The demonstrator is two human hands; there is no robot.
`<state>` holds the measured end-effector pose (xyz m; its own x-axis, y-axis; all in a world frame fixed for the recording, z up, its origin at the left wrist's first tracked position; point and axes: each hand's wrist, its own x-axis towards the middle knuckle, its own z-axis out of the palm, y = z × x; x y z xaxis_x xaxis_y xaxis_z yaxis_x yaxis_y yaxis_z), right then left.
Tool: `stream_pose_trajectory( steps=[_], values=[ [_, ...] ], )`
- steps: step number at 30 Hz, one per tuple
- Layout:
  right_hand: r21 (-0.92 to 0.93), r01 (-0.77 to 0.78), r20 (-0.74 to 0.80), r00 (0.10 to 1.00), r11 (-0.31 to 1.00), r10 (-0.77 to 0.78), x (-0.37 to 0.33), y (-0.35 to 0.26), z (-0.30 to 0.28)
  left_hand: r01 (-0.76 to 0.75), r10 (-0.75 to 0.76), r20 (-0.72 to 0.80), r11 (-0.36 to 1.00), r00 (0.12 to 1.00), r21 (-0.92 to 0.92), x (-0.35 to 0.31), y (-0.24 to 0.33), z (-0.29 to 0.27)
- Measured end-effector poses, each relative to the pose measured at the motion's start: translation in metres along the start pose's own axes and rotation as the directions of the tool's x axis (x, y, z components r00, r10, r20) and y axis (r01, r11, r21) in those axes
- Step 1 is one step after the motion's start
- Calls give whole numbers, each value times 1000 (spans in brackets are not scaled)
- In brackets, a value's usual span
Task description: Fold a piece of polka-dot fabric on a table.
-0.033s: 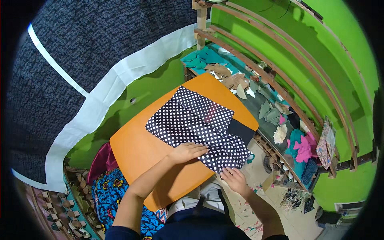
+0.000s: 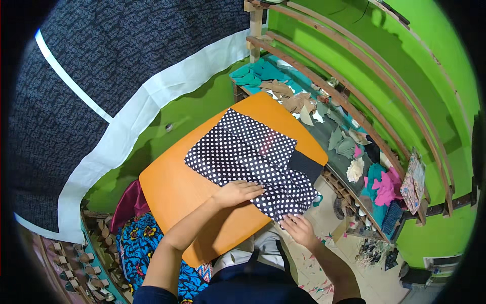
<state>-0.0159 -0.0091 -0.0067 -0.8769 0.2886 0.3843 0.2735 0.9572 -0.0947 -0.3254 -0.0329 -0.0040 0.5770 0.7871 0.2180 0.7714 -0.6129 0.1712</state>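
A black fabric with white polka dots [image 2: 238,157] lies partly folded and wrinkled on an orange board-like tabletop [image 2: 172,187]. Its near right part bunches up and reaches past the board's edge. My left hand [image 2: 238,193] rests palm down on the fabric's near side, fingers stretched out to the right. At the fabric's near right edge, the fingers of my right hand [image 2: 298,230] are bent onto the cloth and pinch it; the thumb's place is hard to make out. A plain black piece [image 2: 305,163] shows beside the dotted cloth at its right.
Behind the board, a low bench [image 2: 324,126] carries several green, brown and pink scraps [image 2: 387,186]. Wooden rails [image 2: 324,83] run along the green wall. A dark patterned curtain [image 2: 147,45] hangs at left. Blue floral cloth [image 2: 139,253] sits near my left arm; trimmings litter the floor [image 2: 314,263].
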Motion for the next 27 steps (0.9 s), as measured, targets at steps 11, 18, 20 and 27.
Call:
stream_pose_trajectory(
  steps=[11,18,20,27],
  values=[
    [232,209,126,962,950,-243,-19,8,3,77,-74,148,997,986,-21,-53,-31,5],
    [280,-274,116,961,920,251,97,-58,50,282,-346,166,904,923,320,-104,-70,-1],
    [220,-397,122,918,891,378,110,-43,66,268,-346,178,895,921,356,-103,-69,0],
    [84,-501,24,865,861,501,80,63,60,257,-277,193,959,941,123,-112,-22,-18]
  ],
)
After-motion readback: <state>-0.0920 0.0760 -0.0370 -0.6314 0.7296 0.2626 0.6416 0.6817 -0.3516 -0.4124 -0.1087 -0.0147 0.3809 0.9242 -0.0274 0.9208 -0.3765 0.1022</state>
